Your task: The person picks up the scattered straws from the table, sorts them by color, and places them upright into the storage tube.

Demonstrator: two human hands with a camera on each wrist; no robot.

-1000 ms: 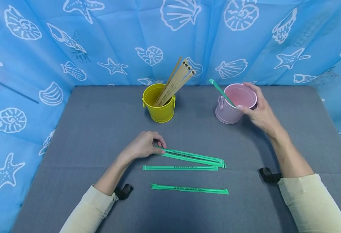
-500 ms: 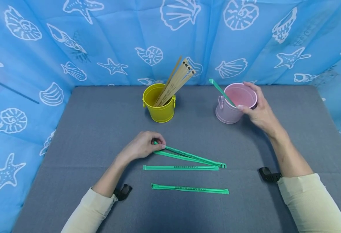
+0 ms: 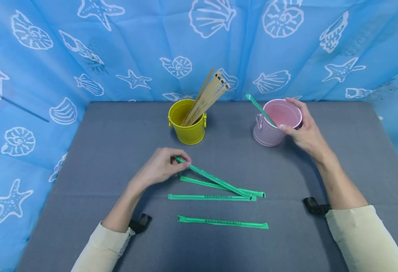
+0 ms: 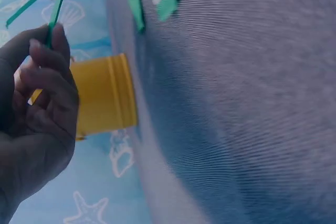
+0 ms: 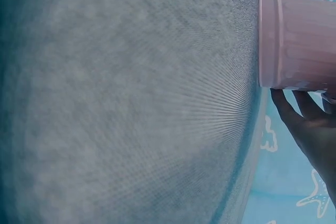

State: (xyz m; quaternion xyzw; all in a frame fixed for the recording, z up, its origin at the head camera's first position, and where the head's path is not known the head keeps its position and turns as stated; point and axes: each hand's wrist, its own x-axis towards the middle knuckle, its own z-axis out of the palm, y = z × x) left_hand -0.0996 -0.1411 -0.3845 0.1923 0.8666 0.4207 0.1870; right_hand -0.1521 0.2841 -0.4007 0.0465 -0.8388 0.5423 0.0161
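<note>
My left hand (image 3: 159, 166) pinches one end of a green paper-wrapped straw (image 3: 205, 173) between thumb and fingers. That end is raised, and the straw slopes right, its far end overlapping two other straws. Beneath it lies one green wrapped straw (image 3: 196, 181); nearer me are a second straw (image 3: 199, 197) and a third straw (image 3: 222, 222), roughly parallel. With the thumb at the rim and fingers round the far side, my right hand (image 3: 306, 130) grips a pink bucket (image 3: 268, 133). A green straw (image 3: 258, 107) leans out of this bucket to the left.
A yellow bucket (image 3: 189, 135) stands at the back, holding several beige wrapped sticks (image 3: 205, 98) that lean right. Grey cloth covers the table (image 3: 124, 128). Behind its back edge hangs a blue curtain (image 3: 141, 37) with white shell prints.
My left hand has lifted the end of the top straw away from the one beneath and moved slightly back and left. The right hand keeps its grip on the pink bucket.
</note>
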